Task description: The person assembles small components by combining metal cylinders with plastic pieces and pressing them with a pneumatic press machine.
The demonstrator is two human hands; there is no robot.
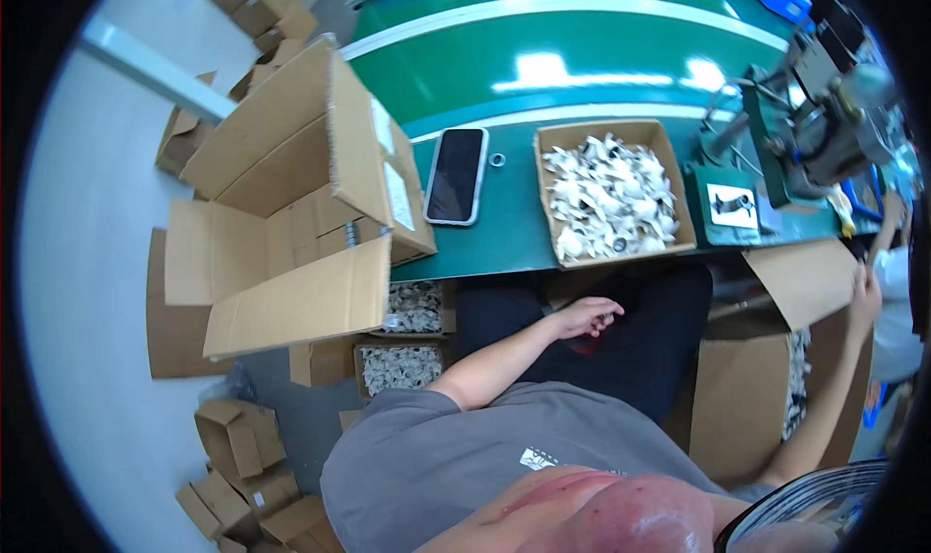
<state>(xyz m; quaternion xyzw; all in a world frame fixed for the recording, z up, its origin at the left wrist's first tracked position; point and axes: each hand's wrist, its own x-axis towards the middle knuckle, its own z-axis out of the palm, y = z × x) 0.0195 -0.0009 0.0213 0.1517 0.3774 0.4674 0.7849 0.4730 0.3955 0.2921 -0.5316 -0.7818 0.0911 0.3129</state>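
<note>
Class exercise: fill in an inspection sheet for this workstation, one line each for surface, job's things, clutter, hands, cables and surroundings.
Surface: green worktable, glossy, light glare.
Job's things: open cardboard box of small white parts; grey-green metal press machine.
Clutter: black smartphone, small metal ring, large open cardboard carton.
Hands: left hand rests on lap, empty; right hand at brown carton flap, grip unclear.
Cables: nothing seen.
Surroundings: small folded cardboard boxes on grey floor.

left hand (585, 316): forearm bent across the lap, palm down, fingers (606, 309) loosely curled, holding nothing. right hand (863, 291): arm extended out to the side, raised, grip state not discernible.
</note>
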